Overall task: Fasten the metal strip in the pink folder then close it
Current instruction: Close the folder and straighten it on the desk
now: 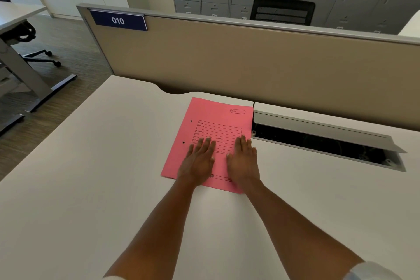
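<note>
While closed, flat pink folder (218,120), left hand (200,161), right hand (244,161) spread

folder (218,125) on desk (91,188) | both hands on folder, left (200,161), right (244,161) | cable tray (318,143) right of folder | partition (250,59) behind
</note>
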